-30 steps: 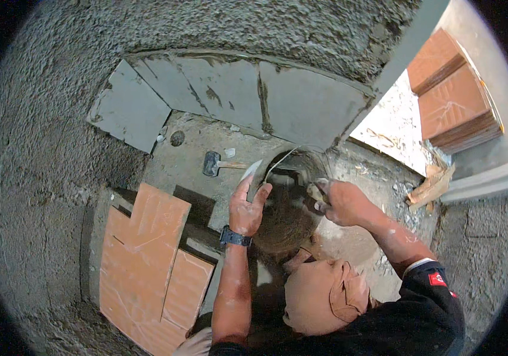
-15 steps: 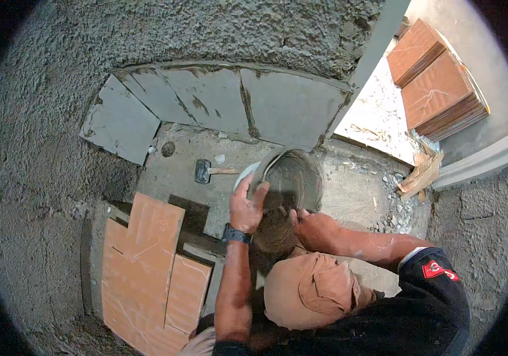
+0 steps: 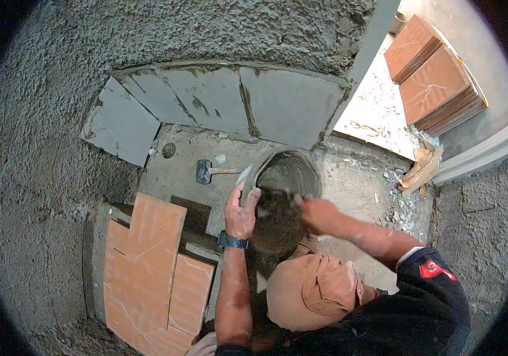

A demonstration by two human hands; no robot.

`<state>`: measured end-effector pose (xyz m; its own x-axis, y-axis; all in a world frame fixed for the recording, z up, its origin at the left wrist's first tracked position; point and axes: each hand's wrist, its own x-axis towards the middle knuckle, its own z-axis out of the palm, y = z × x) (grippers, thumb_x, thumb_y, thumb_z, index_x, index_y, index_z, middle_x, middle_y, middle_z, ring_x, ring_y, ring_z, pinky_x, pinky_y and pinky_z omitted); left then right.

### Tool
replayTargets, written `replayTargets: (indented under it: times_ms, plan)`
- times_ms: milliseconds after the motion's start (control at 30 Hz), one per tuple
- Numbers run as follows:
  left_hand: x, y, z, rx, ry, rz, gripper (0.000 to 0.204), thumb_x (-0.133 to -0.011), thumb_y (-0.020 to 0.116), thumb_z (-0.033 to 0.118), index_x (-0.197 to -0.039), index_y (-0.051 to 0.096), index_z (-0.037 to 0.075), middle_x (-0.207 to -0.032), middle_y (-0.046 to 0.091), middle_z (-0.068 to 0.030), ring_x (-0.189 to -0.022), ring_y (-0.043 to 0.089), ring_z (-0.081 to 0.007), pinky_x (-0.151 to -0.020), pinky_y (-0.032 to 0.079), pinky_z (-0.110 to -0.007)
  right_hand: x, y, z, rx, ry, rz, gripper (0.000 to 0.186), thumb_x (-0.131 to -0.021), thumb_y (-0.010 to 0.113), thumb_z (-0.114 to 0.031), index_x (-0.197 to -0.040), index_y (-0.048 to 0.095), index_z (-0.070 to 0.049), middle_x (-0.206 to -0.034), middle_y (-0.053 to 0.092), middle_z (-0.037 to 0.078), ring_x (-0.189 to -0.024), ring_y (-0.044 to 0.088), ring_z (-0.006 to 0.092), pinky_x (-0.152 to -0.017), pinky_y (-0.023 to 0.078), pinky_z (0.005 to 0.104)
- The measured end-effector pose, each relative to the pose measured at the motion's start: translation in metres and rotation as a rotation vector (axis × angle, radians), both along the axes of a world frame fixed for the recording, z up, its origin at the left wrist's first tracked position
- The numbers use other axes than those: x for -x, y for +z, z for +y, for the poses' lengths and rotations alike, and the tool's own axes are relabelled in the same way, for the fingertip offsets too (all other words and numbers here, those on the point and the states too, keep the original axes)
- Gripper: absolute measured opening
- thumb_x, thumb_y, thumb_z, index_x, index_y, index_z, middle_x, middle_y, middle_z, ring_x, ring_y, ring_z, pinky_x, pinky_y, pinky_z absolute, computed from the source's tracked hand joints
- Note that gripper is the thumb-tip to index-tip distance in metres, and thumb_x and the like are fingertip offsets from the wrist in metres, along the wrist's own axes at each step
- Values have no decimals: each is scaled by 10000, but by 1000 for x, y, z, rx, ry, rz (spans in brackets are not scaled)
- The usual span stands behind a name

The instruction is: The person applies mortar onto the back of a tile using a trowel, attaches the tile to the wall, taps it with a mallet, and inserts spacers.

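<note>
A round bucket (image 3: 317, 172) of dark grey wet mortar (image 3: 286, 175) stands on the floor in front of me. My left hand (image 3: 241, 215), with a dark watch at its wrist, is closed on the bucket's left rim, thumb on the inside. A pale flat edge shows beside its fingers; I cannot tell what it belongs to. Over the right part of the bucket is my right hand (image 3: 324, 215), its fingers curled together. Motion smears them, and whatever they grip inside the bucket is not clear.
A mallet (image 3: 204, 171) lies left of the bucket, near a round drain (image 3: 168, 149). Orange tiles (image 3: 141, 261) are stacked at lower left. Pale tiles (image 3: 289, 104) line the wall's foot. Rubble (image 3: 401, 207) lies at right; more orange tiles (image 3: 435, 86) stand beyond the doorway.
My right hand has moved slightly right and up, over the bucket's right side. My left hand has shifted a little down and left along the rim, still holding it.
</note>
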<state>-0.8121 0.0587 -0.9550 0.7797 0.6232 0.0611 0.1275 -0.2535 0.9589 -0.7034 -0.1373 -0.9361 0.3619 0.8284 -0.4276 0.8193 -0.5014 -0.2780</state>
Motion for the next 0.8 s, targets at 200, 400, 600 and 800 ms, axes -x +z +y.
replayTargets:
  times_ms: [200,400,600,800]
  plan:
    - [-7,3,-6,92,-38,20,423,-904,671,291,-1194,603,-10,-1098,668,-137,-1021,614,-205,-916,458,-344,28,-29,-28,67,-67,81,312,-918,442,-134,-1170,422,49,-965,605,281,-831,654,424,-645,545,482]
    - [-9,4,-16,86,-51,-43,459,-898,680,324,-1205,597,-7,-1112,660,-129,-1054,595,-205,-940,443,-347,-4,-3,-47,57,70,203,466,-878,549,-235,-1256,438,16,-980,609,245,-877,624,445,-687,522,498]
    - [-7,-4,-19,78,-72,-63,504,-894,682,369,-1207,592,-15,-1136,651,-129,-1064,591,-217,-954,437,-352,-16,-4,-30,-34,-164,3,467,-829,581,-180,-1227,412,-4,-907,610,249,-829,636,430,-692,527,497]
    - [-1,-5,-18,60,-44,4,478,-872,703,305,-1196,590,-28,-1135,652,-163,-1049,601,-246,-947,443,-358,33,-35,-31,34,-52,155,453,-834,581,-179,-1211,413,8,-963,612,269,-837,635,440,-700,530,495]
